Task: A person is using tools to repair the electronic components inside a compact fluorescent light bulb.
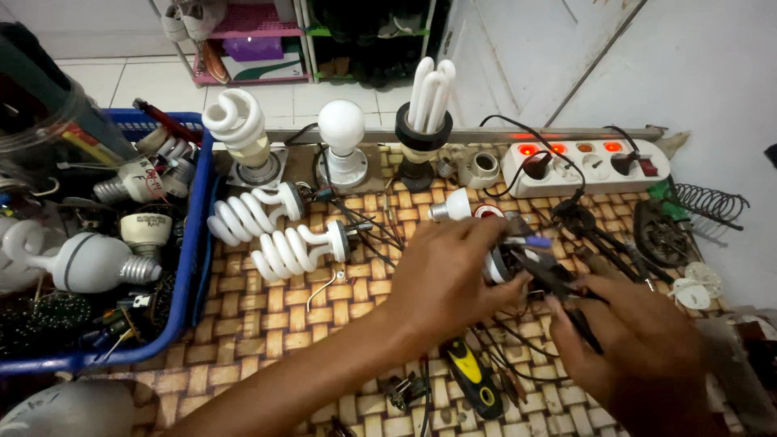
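Nearest of all, a yellow-and-black tool (473,379) lies on the woven counter (267,311) by its near edge, between the two forearms. Just beyond it the right hand (639,340) grips dark pliers (558,287), its fingers pressed together round the handles, the nose reaching into a small lamp base (506,259). That base sits in the left hand (449,271), whose fingers (486,235) curl over it and pinch it from above, near the middle of the counter, amid loose black wires. Further left, two white spiral bulbs (271,235) lie on their sides beside a blue basket (194,243) full of old bulbs at the left edge. Along the far edge stand a spiral bulb (236,121), a round white bulb (341,125) and a tube lamp (429,93) in holders, with a white power strip (587,166) glowing red toward the far right corner.
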